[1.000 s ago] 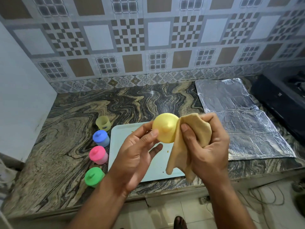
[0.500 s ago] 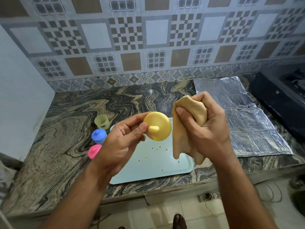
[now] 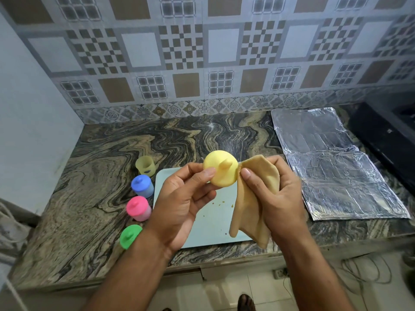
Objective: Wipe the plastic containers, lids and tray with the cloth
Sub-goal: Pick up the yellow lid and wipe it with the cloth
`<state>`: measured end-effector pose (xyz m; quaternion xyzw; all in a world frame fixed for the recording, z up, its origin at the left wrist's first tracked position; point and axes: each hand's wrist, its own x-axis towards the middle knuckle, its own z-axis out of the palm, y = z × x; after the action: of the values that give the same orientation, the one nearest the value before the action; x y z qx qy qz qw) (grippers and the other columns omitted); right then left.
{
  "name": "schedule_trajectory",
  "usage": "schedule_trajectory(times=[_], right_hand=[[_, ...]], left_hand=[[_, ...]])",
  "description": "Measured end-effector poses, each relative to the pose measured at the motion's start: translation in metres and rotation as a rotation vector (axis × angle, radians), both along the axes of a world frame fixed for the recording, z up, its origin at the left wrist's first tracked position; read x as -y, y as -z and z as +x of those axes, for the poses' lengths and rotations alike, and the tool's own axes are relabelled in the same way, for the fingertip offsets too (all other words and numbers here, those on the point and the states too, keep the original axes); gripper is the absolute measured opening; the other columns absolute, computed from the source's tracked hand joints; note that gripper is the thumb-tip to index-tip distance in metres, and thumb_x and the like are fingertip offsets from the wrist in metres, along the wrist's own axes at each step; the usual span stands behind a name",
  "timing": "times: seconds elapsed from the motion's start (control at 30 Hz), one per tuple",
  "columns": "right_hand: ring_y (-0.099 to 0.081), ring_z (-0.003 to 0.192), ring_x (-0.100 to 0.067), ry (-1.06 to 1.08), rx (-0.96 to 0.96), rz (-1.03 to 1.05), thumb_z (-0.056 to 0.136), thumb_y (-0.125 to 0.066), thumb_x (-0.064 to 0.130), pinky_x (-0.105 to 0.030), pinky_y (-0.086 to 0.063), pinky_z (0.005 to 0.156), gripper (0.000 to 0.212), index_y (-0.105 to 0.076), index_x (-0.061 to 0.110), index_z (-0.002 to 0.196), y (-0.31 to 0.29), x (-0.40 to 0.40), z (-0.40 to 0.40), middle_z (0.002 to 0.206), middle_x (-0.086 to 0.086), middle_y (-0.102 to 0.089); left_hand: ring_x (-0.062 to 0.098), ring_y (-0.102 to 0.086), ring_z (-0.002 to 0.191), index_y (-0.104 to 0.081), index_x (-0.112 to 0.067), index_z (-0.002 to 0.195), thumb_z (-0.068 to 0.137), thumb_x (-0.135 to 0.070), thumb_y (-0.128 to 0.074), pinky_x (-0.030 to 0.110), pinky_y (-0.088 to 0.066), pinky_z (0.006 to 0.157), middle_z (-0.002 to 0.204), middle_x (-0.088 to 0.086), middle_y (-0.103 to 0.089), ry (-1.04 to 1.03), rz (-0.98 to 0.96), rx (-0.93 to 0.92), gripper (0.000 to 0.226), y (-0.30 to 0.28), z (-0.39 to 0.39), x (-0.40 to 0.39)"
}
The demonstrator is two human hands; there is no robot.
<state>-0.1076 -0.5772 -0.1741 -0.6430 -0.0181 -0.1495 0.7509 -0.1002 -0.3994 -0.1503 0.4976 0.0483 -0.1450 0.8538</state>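
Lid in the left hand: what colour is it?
Yellow. The lid, knob included, shows plainly in the head view, pinched by the left hand.

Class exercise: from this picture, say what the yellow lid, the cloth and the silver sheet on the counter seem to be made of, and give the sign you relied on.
Yellow lid: probably plastic, matte; smooth moulded disc with a one-piece knob.
Cloth: soft tan fabric; it folds and hangs limp from the right hand.
Silver sheet: likely aluminium foil; shiny, creased, reflective.

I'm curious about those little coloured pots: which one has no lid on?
The yellow pot, farthest back in the row. The blue, pink and green ones wear knobbed lids.
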Motion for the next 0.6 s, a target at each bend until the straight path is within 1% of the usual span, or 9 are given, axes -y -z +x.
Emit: schedule_trajectory(times=[0.07,0.13,0.17,0.23,0.27,0.33,0.43,0.5,0.6], right_hand=[[-0.061,0.071,-0.01,0.0,-0.026,0.049,0.086,-0.077,0.019,-0.022,-0.052,0.065,0.019,-0.061,0.01,0.09,0.003,-0.003,0.001,0.078,0.002,-0.068],[-0.059,0.068,-0.008,-0.014,-0.056,0.109,0.086,-0.076,0.019,-0.022,-0.05,0.064,0.017,-0.061,0.013,0.089,0.005,-0.005,0.003,0.076,0.004,-0.066],[-0.058,0.068,-0.009,-0.018,-0.072,0.137,0.086,-0.076,0.02,-0.023,-0.05,0.063,0.018,-0.061,0.013,0.09,0.005,-0.005,0.004,0.076,0.004,-0.066],[-0.058,0.069,-0.012,-0.03,-0.093,0.192,0.085,-0.077,0.02,-0.026,-0.05,0.064,0.019,-0.062,0.01,0.094,0.005,-0.004,0.004,0.076,0.002,-0.065],[-0.058,0.069,-0.013,-0.038,-0.095,0.21,0.085,-0.077,0.019,-0.027,-0.05,0.064,0.019,-0.063,0.011,0.095,0.004,-0.004,0.004,0.077,0.001,-0.064],[-0.058,0.068,-0.013,-0.042,-0.072,0.185,0.085,-0.078,0.018,-0.026,-0.051,0.063,0.017,-0.062,0.013,0.091,0.002,-0.001,0.004,0.076,0.0,-0.064],[-0.061,0.07,-0.012,-0.051,-0.017,0.103,0.084,-0.078,0.012,-0.023,-0.054,0.065,0.018,-0.061,0.01,0.09,-0.001,0.002,0.003,0.079,0.0,-0.067],[-0.063,0.073,-0.012,-0.061,-0.01,0.079,0.084,-0.079,0.011,-0.024,-0.055,0.067,0.02,-0.061,0.007,0.091,0.0,0.002,0.004,0.082,-0.001,-0.069],[-0.063,0.075,-0.014,-0.049,-0.013,-0.003,0.083,-0.081,0.015,-0.027,-0.053,0.069,0.02,-0.062,0.012,0.089,0.003,0.001,0.006,0.083,-0.001,-0.069]], left_hand=[[0.009,-0.075,0.075,-0.071,-0.025,0.072,0.076,-0.019,-0.074,0.018,-0.059,0.071,0.086,0.0,-0.078,0.02,-0.006,0.003,0.008,-0.002,-0.003,0.005],[0.01,-0.076,0.078,-0.072,-0.028,0.065,0.078,-0.019,-0.074,0.019,-0.059,0.073,0.089,0.0,-0.079,0.028,-0.013,0.007,0.015,0.0,-0.004,0.008],[0.011,-0.076,0.079,-0.073,-0.028,0.067,0.078,-0.019,-0.074,0.019,-0.059,0.074,0.09,0.001,-0.079,0.022,-0.017,0.01,0.015,0.0,-0.005,0.009],[0.013,-0.077,0.083,-0.073,-0.025,0.078,0.081,-0.02,-0.075,0.021,-0.06,0.077,0.096,0.005,-0.079,-0.005,-0.01,0.015,0.007,0.003,-0.004,0.01],[0.015,-0.076,0.087,-0.072,-0.023,0.086,0.082,-0.02,-0.078,0.023,-0.06,0.08,0.099,0.007,-0.079,-0.029,0.022,0.03,0.007,0.006,-0.003,0.009],[0.016,-0.075,0.093,-0.073,-0.018,0.099,0.084,-0.021,-0.083,0.028,-0.06,0.085,0.104,0.008,-0.079,-0.086,0.164,0.105,0.018,0.013,-0.001,0.006],[0.013,-0.077,0.094,-0.071,-0.015,0.117,0.083,-0.021,-0.084,0.025,-0.059,0.084,0.106,0.001,-0.079,-0.133,0.346,0.252,0.037,0.017,0.001,0.0],[0.015,-0.078,0.095,-0.07,-0.017,0.117,0.081,-0.019,-0.086,0.023,-0.059,0.082,0.108,0.0,-0.078,-0.122,0.402,0.316,0.04,0.016,0.003,-0.004],[0.016,-0.078,0.096,-0.075,-0.021,0.108,0.081,-0.021,-0.085,0.025,-0.06,0.083,0.104,-0.002,-0.08,-0.089,0.555,0.419,0.029,0.019,0.007,-0.009]])
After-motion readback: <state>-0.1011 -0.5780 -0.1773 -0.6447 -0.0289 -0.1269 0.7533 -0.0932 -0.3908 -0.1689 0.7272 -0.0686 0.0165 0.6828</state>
